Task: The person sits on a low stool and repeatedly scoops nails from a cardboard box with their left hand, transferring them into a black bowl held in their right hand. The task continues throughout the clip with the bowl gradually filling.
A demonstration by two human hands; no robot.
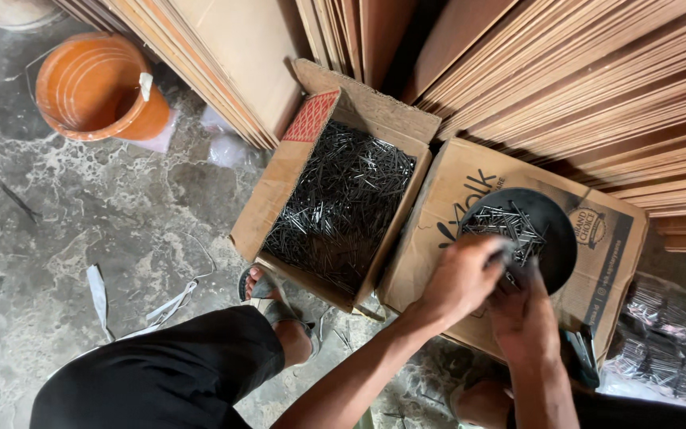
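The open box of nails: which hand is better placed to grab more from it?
Probably the left hand: it is nearer the open box of nails, while the right hand sits farther away by the dark pan.

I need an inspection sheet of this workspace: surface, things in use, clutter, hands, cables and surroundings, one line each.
Surface: grey stained concrete floor.
Things in use: open cardboard box full of loose dark nails; round black pan holding nails, resting on a closed printed carton.
Clutter: white plastic strips on the floor; bagged nail packets at far right.
Hands: left hand and right hand meet at the pan's near edge; grip blurred, what they hold cannot be told.
Cables: nothing seen.
Surroundings: stacked plywood sheets behind; orange bucket at top left; sandalled foot beside the box.
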